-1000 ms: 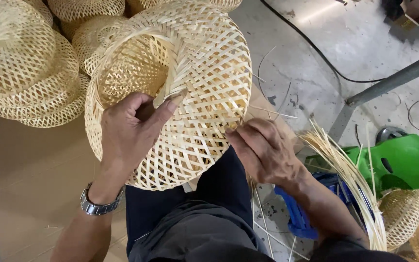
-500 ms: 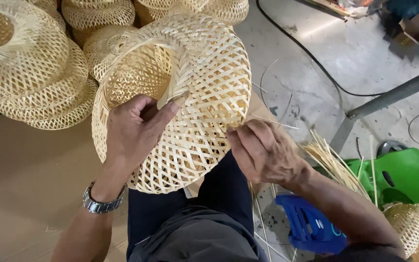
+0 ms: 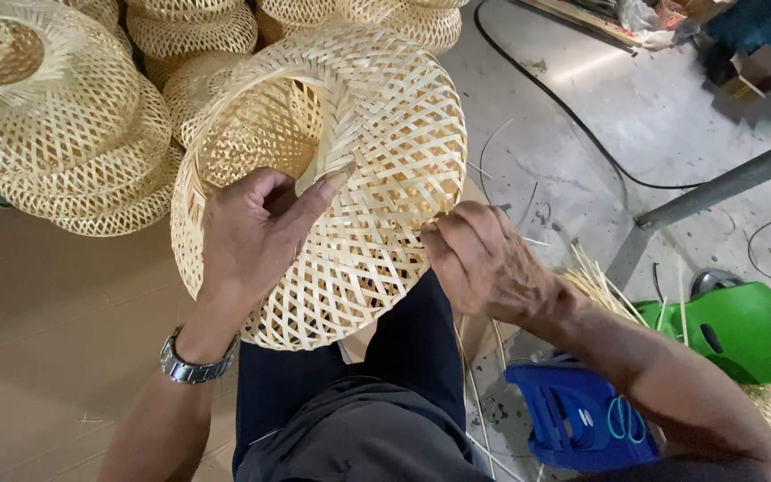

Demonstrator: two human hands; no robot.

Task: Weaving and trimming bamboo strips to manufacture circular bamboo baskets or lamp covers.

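Observation:
A round openwork basket point(image 3: 377, 125) woven from pale bamboo strips rests on its side over my lap. My left hand point(image 3: 252, 236) grips its rim, thumb hooked over the inner edge and fingers spread across the lattice; a metal watch sits on that wrist. My right hand point(image 3: 484, 259) presses against the basket's lower right edge, fingers pinched on the weave there. Whether a loose strip is between those fingers is hidden.
Stacked finished bamboo baskets point(image 3: 55, 134) fill the left and top. A bundle of loose bamboo strips point(image 3: 604, 286) lies at my right, beside a green plastic stool point(image 3: 742, 326) and a blue plastic stool point(image 3: 573, 415). A black cable point(image 3: 573, 116) crosses the concrete floor near a grey metal bar point(image 3: 716, 192).
The view has shifted downward and the basket sits a little higher in view. My right hand has edged closer to the basket's lower right edge. My left hand keeps its grip.

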